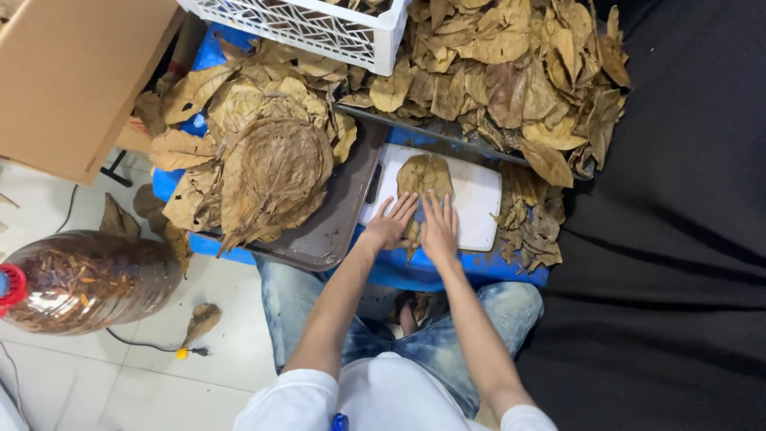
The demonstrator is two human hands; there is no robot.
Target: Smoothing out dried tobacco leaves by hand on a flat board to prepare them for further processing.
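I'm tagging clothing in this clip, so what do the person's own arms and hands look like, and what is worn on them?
Both arms are bare from the short white sleeves down. The left hand and the right hand wear no gloves, and no rings, watch or bands are visible. The sleeves look plain, without markings.

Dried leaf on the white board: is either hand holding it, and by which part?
Neither hand grips it. The left hand and right hand lie flat, open, pressing the lower end of the dried leaf onto the white board.
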